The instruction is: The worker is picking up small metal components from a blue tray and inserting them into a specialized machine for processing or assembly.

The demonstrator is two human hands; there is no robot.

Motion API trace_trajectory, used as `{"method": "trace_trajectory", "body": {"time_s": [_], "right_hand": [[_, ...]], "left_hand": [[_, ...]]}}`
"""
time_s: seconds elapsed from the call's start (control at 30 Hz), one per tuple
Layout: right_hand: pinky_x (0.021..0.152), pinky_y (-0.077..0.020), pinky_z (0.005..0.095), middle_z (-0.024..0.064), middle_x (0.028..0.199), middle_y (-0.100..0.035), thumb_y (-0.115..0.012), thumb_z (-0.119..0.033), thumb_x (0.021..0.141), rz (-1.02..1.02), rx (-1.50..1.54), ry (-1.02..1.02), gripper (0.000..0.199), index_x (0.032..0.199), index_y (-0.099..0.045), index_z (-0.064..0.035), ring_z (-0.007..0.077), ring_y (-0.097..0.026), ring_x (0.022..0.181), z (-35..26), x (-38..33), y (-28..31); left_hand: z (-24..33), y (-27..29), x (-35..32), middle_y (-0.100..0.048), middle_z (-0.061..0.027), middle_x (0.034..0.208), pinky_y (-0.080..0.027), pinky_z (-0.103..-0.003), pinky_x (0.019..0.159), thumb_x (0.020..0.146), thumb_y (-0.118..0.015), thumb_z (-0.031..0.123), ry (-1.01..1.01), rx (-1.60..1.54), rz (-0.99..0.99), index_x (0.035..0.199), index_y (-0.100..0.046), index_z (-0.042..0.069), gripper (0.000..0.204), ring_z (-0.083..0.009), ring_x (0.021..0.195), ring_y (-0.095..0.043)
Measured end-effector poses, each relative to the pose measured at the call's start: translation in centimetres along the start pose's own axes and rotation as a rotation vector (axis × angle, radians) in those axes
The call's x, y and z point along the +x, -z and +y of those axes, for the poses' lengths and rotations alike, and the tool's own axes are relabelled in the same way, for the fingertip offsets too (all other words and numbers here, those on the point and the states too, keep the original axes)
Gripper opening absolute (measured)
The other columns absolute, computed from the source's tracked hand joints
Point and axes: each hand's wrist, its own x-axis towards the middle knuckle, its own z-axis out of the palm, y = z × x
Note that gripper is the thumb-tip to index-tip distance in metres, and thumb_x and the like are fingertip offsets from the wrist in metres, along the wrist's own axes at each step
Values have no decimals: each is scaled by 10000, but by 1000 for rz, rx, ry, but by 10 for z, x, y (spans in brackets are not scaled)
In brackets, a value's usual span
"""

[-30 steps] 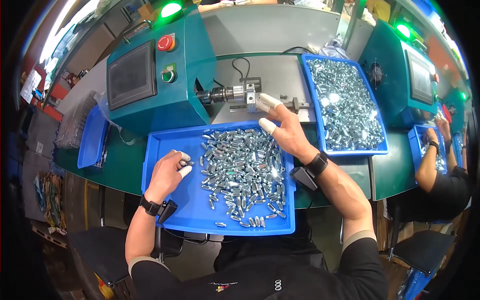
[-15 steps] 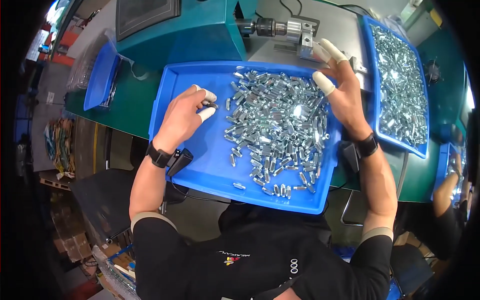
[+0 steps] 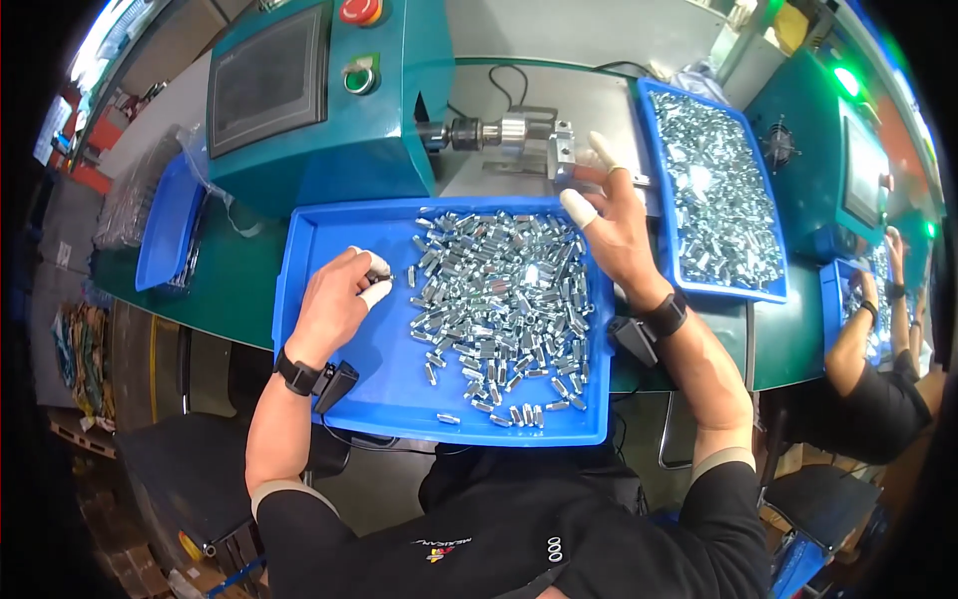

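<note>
My left hand, with pale finger cots on its fingertips, is closed in a pinch over the left part of the blue tray. A small metal hex piece shows between its thumb and fingers. Many loose shiny hex pieces fill the tray's middle and right. My right hand reaches over the tray's far right corner, thumb and index finger apart. Another of its fingers stretches to the metal clamp block of the machine; whether it touches is unclear. A chuck on the machine points at that block.
The green machine with screen and red button stands behind the tray. A second blue tray of metal pieces lies at right. A smaller blue tray is at left. Another person's arm shows at far right.
The view has shifted, showing more of the machine and the neighbouring workplace. My left hand still pinches the metal piece. My right hand stays by the clamp block, its fingers slightly lower.
</note>
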Motion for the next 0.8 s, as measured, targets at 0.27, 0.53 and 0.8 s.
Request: {"method": "trace_trajectory", "body": {"time_s": [0.27,0.53,0.8], "right_hand": [[879,-595,456,218,1065,-749,-804,-297,934,222,-905,167,766,1554,-477,10,336,-753,981,-36,56,-6],[874,-573,525,230,1006,-750,-746,-306,897,111,-1131,159,567,1347,-606,10,428,-728,980,-48,77,-10],[959,-573,481,225,1118,-759,-735,-241,866,289,-1214,27,571,1386,-616,-37,394,-725,1096,-65,70,82]], "left_hand": [[-9,-5,4,-676,-88,924,-528,-339,719,882,-818,46,-52,-23,4,1036,-733,19,178,-199,763,-638],[-15,-10,7,-675,-70,907,-520,-314,721,872,-832,27,-95,-31,25,1008,-734,5,169,-163,764,-610],[-17,-4,3,-704,-72,938,-537,-310,744,882,-825,55,-102,-125,7,1032,-753,12,172,-173,792,-655]]}}
